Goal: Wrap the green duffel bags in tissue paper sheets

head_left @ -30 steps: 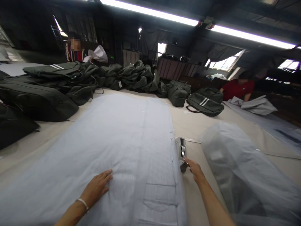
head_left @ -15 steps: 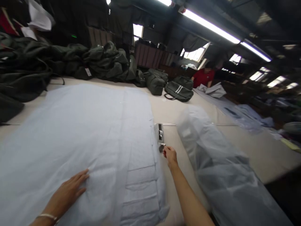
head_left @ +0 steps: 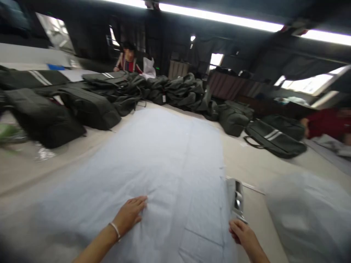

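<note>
A large pale blue-white sheet (head_left: 164, 157) is spread over the table, with fold lines near its right edge. My left hand (head_left: 130, 215), wearing a light bracelet, lies flat on it with fingers stretched out. Beside the sheet's right edge rests a grey device (head_left: 236, 195) with an open slot on top. My right hand (head_left: 240, 232) is at its near end, fingers pinched together; what they hold, if anything, is too small to name.
Dark green bags (head_left: 85, 104) line the far and left sides of the table (head_left: 246, 160). A translucent plastic-wrapped bundle (head_left: 309, 215) lies at the right. One person (head_left: 128, 60) is behind the bags, another in red (head_left: 326, 122) at the far right.
The view has swung left, so the sheet, device and bags appear further right, and more bags and a second person show at the left. Both hands keep nearly the same poses.
</note>
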A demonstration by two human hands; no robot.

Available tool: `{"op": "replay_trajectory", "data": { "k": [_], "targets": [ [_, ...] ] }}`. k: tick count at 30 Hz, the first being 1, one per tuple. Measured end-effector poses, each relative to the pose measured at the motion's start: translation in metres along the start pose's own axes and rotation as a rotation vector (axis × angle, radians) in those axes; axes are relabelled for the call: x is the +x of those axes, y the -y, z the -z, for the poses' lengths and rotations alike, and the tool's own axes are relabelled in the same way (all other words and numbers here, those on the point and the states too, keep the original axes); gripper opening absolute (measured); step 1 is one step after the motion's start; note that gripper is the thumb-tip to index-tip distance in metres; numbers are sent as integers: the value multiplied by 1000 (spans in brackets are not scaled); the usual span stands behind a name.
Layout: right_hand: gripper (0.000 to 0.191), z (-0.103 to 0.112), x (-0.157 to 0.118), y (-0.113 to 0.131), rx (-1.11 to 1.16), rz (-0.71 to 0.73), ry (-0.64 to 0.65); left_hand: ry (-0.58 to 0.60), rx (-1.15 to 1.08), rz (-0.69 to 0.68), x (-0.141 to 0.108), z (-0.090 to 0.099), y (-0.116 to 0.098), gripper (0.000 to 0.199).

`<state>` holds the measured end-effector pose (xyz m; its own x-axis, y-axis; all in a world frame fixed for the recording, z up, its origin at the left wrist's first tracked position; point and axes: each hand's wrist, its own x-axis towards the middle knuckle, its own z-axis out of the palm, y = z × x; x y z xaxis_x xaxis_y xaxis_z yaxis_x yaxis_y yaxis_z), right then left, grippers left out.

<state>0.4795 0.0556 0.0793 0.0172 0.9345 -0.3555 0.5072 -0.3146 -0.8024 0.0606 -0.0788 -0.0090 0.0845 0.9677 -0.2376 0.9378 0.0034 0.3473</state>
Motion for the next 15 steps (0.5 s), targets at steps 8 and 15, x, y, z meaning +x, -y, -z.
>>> {"op": "replay_trajectory", "data": {
  "k": [8, 15],
  "targets": [
    [38, -166, 131, 129, 4, 252, 516, 126, -96, 102, 0, 9, -12, 56],
    [29, -242, 251, 165, -391, 154, 537, 101, -109, 23, 1, -24, 12, 55]
  ]
}}
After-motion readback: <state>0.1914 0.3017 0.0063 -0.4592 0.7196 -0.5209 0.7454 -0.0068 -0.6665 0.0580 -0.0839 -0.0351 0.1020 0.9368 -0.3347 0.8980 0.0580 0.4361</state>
